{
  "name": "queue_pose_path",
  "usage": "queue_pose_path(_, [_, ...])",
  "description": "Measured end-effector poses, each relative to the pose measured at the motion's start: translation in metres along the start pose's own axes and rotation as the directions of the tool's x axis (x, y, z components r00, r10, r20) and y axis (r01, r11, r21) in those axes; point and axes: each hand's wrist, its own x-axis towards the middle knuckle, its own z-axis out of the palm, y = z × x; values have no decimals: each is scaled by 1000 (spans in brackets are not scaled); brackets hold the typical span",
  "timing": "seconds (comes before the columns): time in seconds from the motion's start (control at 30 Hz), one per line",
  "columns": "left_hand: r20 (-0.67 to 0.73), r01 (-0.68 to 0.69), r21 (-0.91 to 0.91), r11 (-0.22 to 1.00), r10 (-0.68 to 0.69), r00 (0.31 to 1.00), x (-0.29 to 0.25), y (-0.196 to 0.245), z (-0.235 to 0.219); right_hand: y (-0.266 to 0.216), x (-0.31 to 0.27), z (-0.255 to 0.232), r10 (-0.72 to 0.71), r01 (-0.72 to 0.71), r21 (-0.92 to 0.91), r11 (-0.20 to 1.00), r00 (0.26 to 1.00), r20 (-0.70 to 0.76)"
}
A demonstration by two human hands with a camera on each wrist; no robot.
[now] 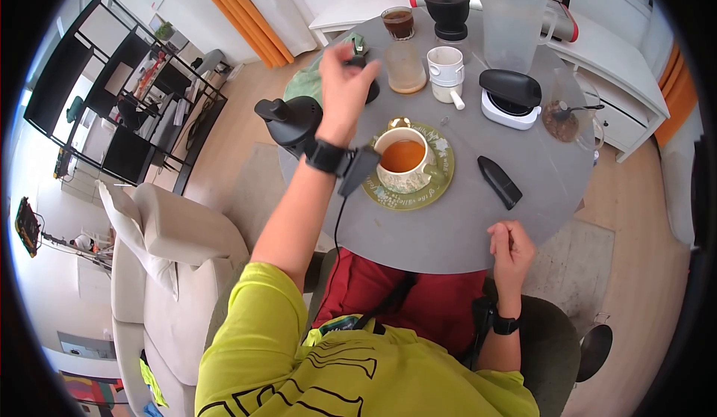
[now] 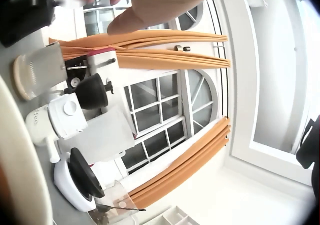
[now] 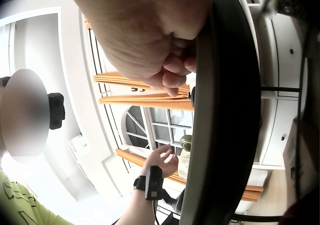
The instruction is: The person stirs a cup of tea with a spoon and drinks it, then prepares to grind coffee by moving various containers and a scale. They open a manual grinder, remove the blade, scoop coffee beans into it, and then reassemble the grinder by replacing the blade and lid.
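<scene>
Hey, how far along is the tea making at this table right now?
Done: the cup on the green saucer is filled with amber tea. In hand: the left hand reaches over a small dark object near the green cloth. The right hand rests curled at the table edge, idle.

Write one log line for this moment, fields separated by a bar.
left hand: reaching over small dark object, grip unclear | right hand: curled at table edge, empty | teacup: full, on saucer
</scene>
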Motion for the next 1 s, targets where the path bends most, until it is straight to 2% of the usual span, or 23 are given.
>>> queue_pose_path(0.03, [133,17,-92,996,-4,991,9,15,2,0,0,0,4,-4,9,1000,1000,1])
queue_pose_path(0.07, [129,18,-93,996,-6,992,24,20,1,0,0,0,4,-4,8,1000,1000,5])
queue_pose_path(0.1, [299,10,28,1000,-18,954,44,23,1,0,0,1,7,-7,12,1000,1000,-2])
queue_pose_path(0.13, [459,-21,143,989,-48,887,62,25,3,0,1,1,11,-11,17,1000,1000,-10])
queue_pose_path(0.17, [460,-24,139,990,-43,887,76,24,8,0,1,1,7,-7,15,1000,1000,-13])
queue_pose_path(0.23, [528,-94,444,891,-175,831,99,14,18,1,0,0,13,-12,23,1000,1000,-9])
queue_pose_path(0.27, [530,-97,440,893,-171,830,108,5,24,2,0,0,11,-11,20,1000,1000,-13])
queue_pose_path(0.33, [613,-297,565,770,-150,776,120,-19,35,3,0,-1,7,-7,16,1000,1000,-3])
queue_pose_path(0.37, [640,-313,549,775,-149,754,121,-26,39,3,0,-1,6,-6,11,1000,1000,-8])
queue_pose_path(0.5, [656,-367,596,714,-169,736,122,-49,55,2,-1,0,14,-14,-2,1000,1000,4])
queue_pose_path(0.57, [631,-364,620,695,-166,758,122,-58,61,0,0,0,10,-10,-18,1000,1000,14])
queue_pose_path(0.7, [659,-359,565,743,-144,738,122,-65,69,-3,-1,1,32,-31,-41,999,999,14])
queue_pose_path(0.8, [649,-414,587,696,-99,754,121,-62,70,-3,-1,1,35,-34,-60,998,999,16])
queue_pose_path(0.9, [661,-411,587,698,-119,741,122,-50,68,-5,0,2,30,-30,-65,997,1000,5])
queue_pose_path(1.0, [641,-400,647,649,-178,747,122,-36,68,-6,0,0,33,-32,-58,998,999,5])
